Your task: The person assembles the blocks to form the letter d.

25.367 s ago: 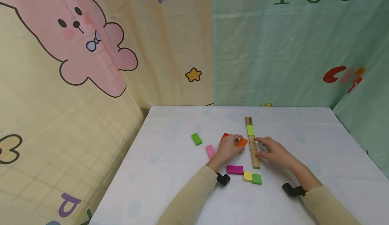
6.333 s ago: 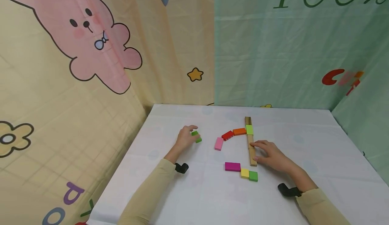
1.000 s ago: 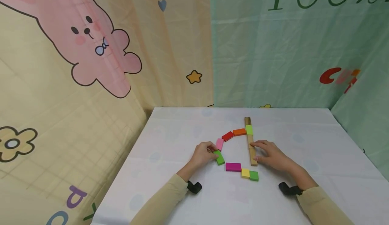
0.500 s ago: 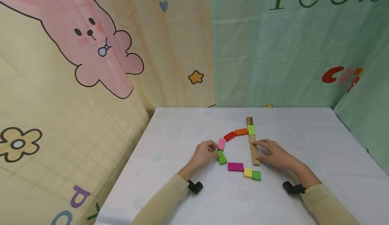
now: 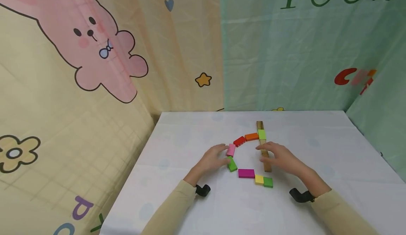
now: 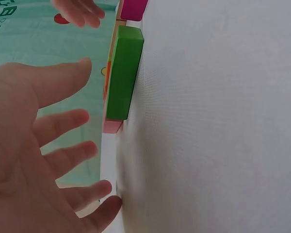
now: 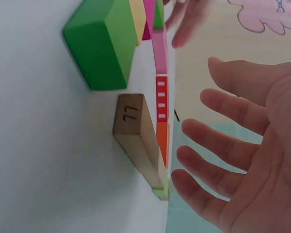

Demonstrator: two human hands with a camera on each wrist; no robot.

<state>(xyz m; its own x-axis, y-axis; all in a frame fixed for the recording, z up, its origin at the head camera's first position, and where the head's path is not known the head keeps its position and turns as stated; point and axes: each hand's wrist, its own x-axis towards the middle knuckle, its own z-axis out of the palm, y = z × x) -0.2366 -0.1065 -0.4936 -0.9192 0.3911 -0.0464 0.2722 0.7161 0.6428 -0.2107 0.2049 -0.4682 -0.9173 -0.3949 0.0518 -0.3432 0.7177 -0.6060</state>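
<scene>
My left hand (image 5: 211, 161), fingers spread, is beside a green block (image 5: 232, 164); the left wrist view shows a gap between the fingers and this green block (image 6: 125, 73). A pink block (image 5: 231, 150) lies just beyond it. My right hand (image 5: 283, 159) hovers with spread fingers over a row of plain wooden blocks (image 5: 267, 166), one end marked with dark digits in the right wrist view. From a light green block (image 5: 261, 134) in that row, an orange block (image 5: 252, 137), a red block (image 5: 239, 141), then the pink and green ones curve round to the left.
A magenta block (image 5: 246, 173), a yellow block (image 5: 259, 180) and a second green block (image 5: 268, 182) lie in a stepped line at the near side. The white table (image 5: 177, 132) ends at printed cloth curtains (image 5: 187, 44) at the back and sides.
Since the first frame, the orange, pink and green blocks have joined the curve, the green one brought from the far left. Just now, my left fingers released it and my right hand lifted off the wooden row.
</scene>
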